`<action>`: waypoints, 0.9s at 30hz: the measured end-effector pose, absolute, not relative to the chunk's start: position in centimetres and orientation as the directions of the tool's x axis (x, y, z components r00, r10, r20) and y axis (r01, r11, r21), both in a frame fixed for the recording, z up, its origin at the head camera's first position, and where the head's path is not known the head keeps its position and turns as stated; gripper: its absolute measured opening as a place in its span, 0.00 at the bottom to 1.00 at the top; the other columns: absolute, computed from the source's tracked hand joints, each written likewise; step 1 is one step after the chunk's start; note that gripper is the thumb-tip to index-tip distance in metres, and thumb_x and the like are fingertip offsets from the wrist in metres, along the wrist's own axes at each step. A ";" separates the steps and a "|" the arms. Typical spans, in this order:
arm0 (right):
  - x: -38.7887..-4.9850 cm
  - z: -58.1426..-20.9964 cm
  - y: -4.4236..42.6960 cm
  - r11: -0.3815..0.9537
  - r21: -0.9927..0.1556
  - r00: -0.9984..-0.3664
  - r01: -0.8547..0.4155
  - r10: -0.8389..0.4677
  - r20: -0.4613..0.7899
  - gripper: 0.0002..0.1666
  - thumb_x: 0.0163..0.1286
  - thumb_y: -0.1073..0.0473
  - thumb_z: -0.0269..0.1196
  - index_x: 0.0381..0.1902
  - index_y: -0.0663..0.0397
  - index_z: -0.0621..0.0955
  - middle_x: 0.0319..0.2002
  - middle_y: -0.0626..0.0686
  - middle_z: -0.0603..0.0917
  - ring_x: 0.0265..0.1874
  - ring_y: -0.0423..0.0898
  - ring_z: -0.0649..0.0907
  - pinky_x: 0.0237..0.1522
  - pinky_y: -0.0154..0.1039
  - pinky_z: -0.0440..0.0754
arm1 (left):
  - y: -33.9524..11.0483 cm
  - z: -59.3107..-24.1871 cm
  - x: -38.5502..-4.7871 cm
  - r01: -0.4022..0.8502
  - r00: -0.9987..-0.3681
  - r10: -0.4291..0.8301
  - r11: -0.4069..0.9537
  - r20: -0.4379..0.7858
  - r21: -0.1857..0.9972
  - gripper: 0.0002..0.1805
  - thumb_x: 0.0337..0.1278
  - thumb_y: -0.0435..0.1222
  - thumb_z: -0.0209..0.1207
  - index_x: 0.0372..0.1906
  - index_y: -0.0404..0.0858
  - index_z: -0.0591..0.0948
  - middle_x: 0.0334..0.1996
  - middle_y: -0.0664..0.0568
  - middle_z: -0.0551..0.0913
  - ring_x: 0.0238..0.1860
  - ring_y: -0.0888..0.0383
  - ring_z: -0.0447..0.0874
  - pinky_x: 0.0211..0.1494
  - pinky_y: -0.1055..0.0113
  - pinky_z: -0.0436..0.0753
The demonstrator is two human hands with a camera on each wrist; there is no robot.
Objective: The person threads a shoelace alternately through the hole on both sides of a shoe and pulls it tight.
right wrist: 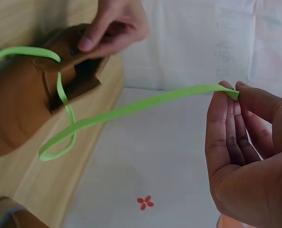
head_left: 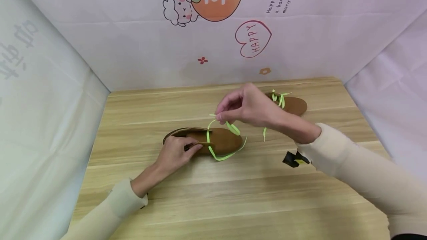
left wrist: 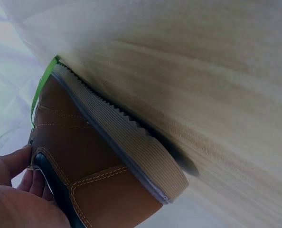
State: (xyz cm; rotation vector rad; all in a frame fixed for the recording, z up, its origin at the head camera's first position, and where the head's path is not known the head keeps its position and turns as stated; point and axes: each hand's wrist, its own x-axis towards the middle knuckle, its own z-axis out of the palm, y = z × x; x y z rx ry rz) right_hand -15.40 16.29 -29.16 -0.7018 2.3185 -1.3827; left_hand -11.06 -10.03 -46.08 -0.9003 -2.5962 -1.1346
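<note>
From the left wrist, the left hand (left wrist: 22, 204) is grasping the edge of the brown shoe's opening, the brown shoe (left wrist: 67, 142) spreading out just ahead of those fingers. Only here are we getting the ridged, pale sole (left wrist: 126, 142), running beyond the fingers beside the worktop (left wrist: 236, 95), while the green lace (left wrist: 46, 74) is crossing farther ahead.

Over to the right wrist: the right hand (right wrist: 255, 156) is pinching that lace near one end, thumb against fingertips. The strand is stretching away from these fingers, looping, then reaching back to the shoe. And this camera is revealing a dark eyelet (right wrist: 75, 52) just beside the left thumb.

Now the head view, placing everything: the toe is pointing rightward from the left fingers, the right fingers are hovering above its far side, and the second shoe (head_left: 296, 106) is resting to their right, partly hiding behind the forearm. Beyond both sets of fingers, the worktop's far edge is meeting a white printed sheet (head_left: 133, 47); on their near side, broad wood is offering plenty of room for moving.
</note>
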 end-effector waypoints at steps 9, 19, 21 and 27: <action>-13.1 -33.0 15.0 0.463 -0.859 -0.830 -0.217 -0.551 -0.087 0.01 0.67 0.64 0.75 0.34 0.55 0.92 0.32 0.46 0.92 0.31 0.41 0.88 0.36 0.33 0.85 | -10.2 -46.3 -10.7 0.565 -0.823 0.430 0.556 0.371 0.610 0.02 0.62 0.32 0.72 0.37 0.37 0.93 0.27 0.55 0.91 0.20 0.71 0.63 0.25 0.74 0.67; -11.1 -39.0 14.2 0.482 -0.855 -0.865 -0.193 -0.495 -0.084 0.01 0.66 0.66 0.74 0.34 0.58 0.92 0.29 0.48 0.92 0.26 0.48 0.89 0.26 0.32 0.83 | -9.8 -46.5 -10.6 0.577 -0.816 0.429 0.566 0.387 0.589 0.03 0.64 0.33 0.71 0.36 0.38 0.93 0.24 0.57 0.89 0.18 0.75 0.53 0.22 0.76 0.61; -10.9 -39.8 14.0 0.479 -0.856 -0.873 -0.196 -0.483 -0.070 0.01 0.66 0.66 0.74 0.33 0.58 0.92 0.28 0.47 0.92 0.25 0.47 0.89 0.27 0.33 0.84 | -9.8 -46.5 -10.6 0.578 -0.815 0.430 0.562 0.388 0.592 0.03 0.64 0.32 0.71 0.37 0.37 0.93 0.24 0.56 0.89 0.17 0.76 0.52 0.21 0.76 0.59; -10.6 -40.9 13.3 0.495 -0.848 -0.912 -0.188 -0.409 -0.036 0.04 0.63 0.67 0.75 0.29 0.54 0.92 0.25 0.45 0.90 0.23 0.40 0.86 0.28 0.33 0.85 | -9.8 -46.7 -10.6 0.590 -0.807 0.430 0.557 0.405 0.584 0.03 0.65 0.32 0.70 0.36 0.37 0.93 0.28 0.53 0.92 0.17 0.75 0.54 0.20 0.77 0.60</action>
